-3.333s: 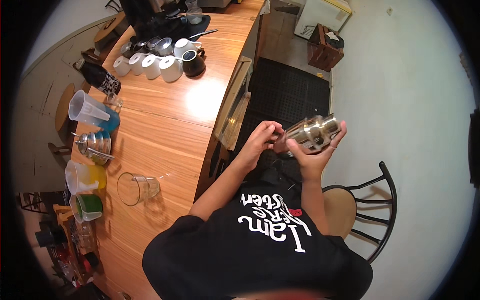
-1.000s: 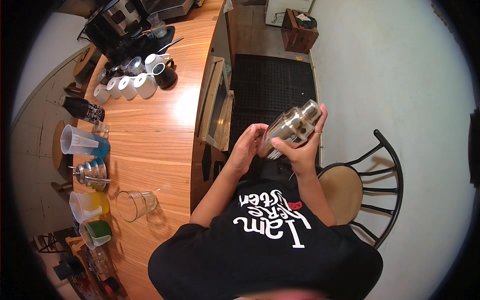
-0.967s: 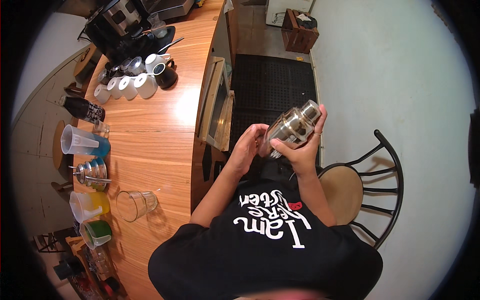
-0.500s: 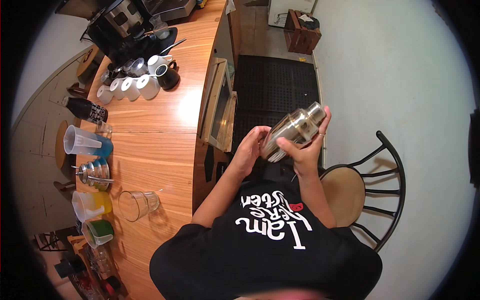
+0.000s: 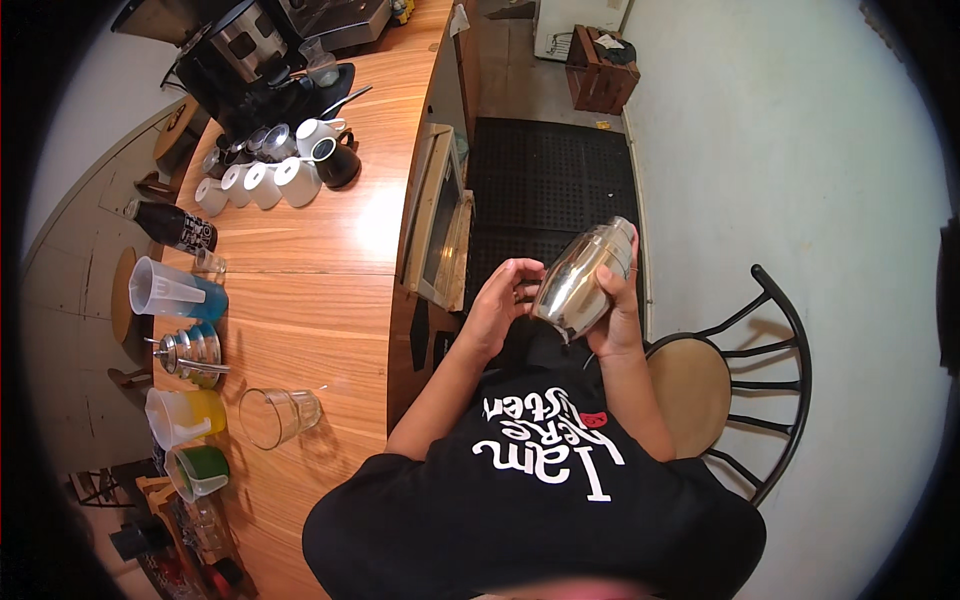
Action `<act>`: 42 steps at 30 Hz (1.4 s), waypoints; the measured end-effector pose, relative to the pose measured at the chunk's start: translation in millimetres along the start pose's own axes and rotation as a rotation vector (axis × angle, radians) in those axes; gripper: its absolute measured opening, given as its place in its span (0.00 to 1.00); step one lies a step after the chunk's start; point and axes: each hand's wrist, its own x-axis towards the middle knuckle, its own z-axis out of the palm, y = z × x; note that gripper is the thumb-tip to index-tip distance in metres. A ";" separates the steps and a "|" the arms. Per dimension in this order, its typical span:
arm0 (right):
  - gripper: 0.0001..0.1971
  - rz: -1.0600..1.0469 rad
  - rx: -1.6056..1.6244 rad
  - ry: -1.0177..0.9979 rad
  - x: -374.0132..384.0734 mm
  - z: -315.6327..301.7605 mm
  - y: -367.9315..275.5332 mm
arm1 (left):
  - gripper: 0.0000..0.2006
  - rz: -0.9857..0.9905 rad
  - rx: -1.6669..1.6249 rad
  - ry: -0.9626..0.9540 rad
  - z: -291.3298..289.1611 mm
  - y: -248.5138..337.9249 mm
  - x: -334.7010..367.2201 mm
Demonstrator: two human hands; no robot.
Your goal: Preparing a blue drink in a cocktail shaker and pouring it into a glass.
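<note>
A silver cocktail shaker is held in front of my chest, tilted, with its capped top pointing up and to the right. My right hand is wrapped round its right side, thumb across the front; the other fingers are mostly hidden behind the metal. Close to the shaker's left side is my left hand, its fingers loosely bent and apart. Whether those fingertips touch the metal, I cannot tell. On the wooden counter to the left stands a clear drinking glass.
Along the counter's far left edge are a dark bottle, measuring jugs of blue, yellow and green liquid, and a glass kettle. White cups sit farther back. A chair stands at my right.
The shaker has turned in my right hand and dropped slightly to the left. My left hand's fingers have shifted and spread beside it.
</note>
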 end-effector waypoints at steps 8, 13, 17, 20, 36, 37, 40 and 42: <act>0.61 -0.435 -0.597 -0.121 -2.6 1.3 2.5 | 0.20 0.006 0.010 -0.009 -4.2 0.5 -0.7; 0.56 0.387 0.377 0.004 12.8 -17.9 4.7 | 0.19 0.020 -0.043 0.002 3.5 5.1 -3.1; 0.56 0.131 0.052 0.037 -1.3 3.2 13.2 | 0.19 0.054 -0.041 0.026 -5.4 0.8 0.3; 0.62 -0.248 -0.399 -0.055 -3.4 -1.7 17.9 | 0.19 0.034 -0.044 0.026 -2.9 7.8 -3.6; 0.57 -0.355 -0.478 0.036 1.4 -14.4 25.1 | 0.20 0.048 -0.049 0.109 -5.3 9.2 -3.4; 0.60 -0.557 -0.719 -0.031 0.6 -16.3 24.3 | 0.20 0.048 -0.049 0.110 -4.6 10.4 -3.7; 0.63 -0.613 -0.912 -0.055 1.5 -22.6 14.6 | 0.20 0.043 -0.042 0.116 -3.0 12.3 -4.5; 0.57 -0.500 -0.672 -0.013 1.7 -11.1 7.3 | 0.19 0.043 -0.054 0.110 -5.0 10.3 -3.2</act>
